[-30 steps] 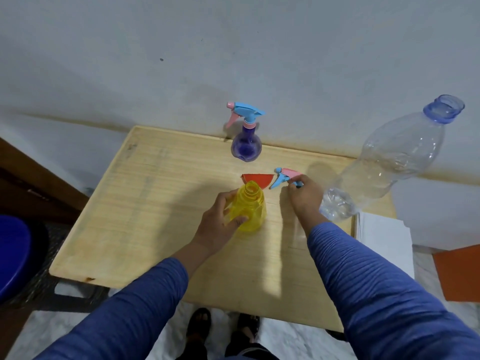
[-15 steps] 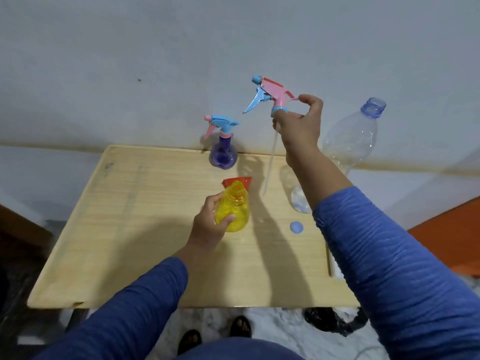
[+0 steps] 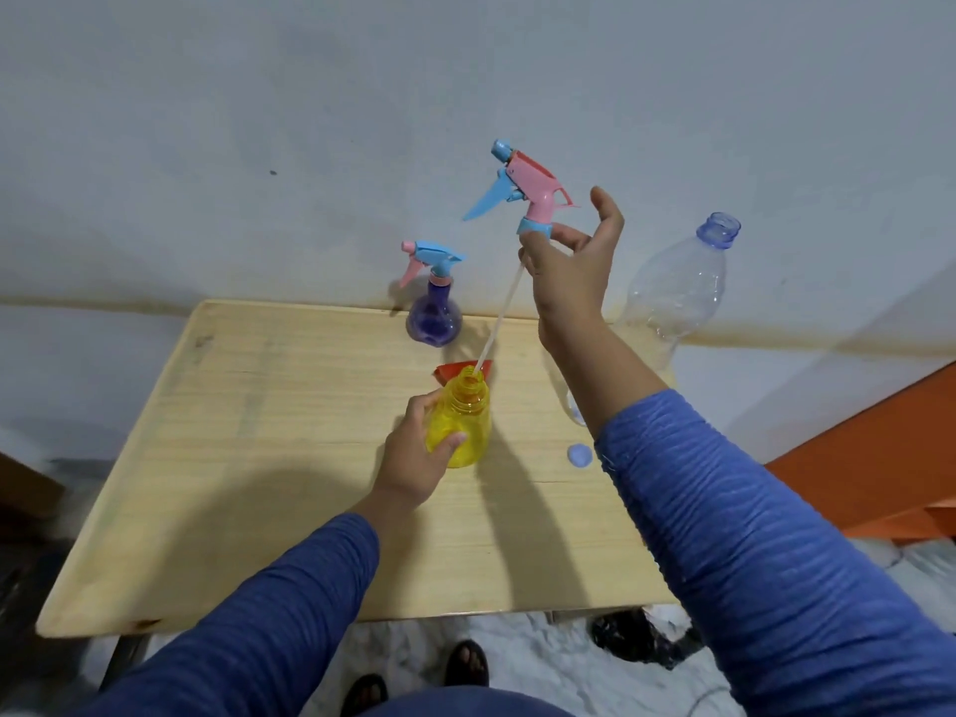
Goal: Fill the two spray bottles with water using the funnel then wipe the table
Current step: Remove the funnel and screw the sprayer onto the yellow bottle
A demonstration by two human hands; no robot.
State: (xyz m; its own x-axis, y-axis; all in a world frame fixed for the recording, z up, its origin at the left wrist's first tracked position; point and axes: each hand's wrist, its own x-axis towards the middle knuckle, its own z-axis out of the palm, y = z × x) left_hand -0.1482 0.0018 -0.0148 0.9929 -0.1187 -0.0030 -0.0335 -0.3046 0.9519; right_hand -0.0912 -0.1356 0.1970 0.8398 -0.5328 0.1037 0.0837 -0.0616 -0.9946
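Observation:
My left hand (image 3: 414, 458) grips the yellow spray bottle (image 3: 463, 424), which stands upright and uncapped in the middle of the wooden table (image 3: 258, 458). My right hand (image 3: 569, 266) holds the pink and blue spray head (image 3: 522, 191) high above it by its collar. The head's thin white tube (image 3: 496, 323) slants down, and its tip is at the yellow bottle's mouth. A purple spray bottle (image 3: 433, 315) with its head on stands at the table's back edge. The red funnel (image 3: 450, 372) lies just behind the yellow bottle, partly hidden.
A large clear plastic water bottle (image 3: 677, 297) with an open blue neck stands at the table's right, behind my right arm. Its blue cap (image 3: 579, 454) lies on the table beside the yellow bottle. An orange surface (image 3: 853, 468) is off to the right.
My right hand picked the spray head off the table and raised it. Its tube tip has swung left to the yellow bottle's mouth. My left hand has kept hold of the bottle.

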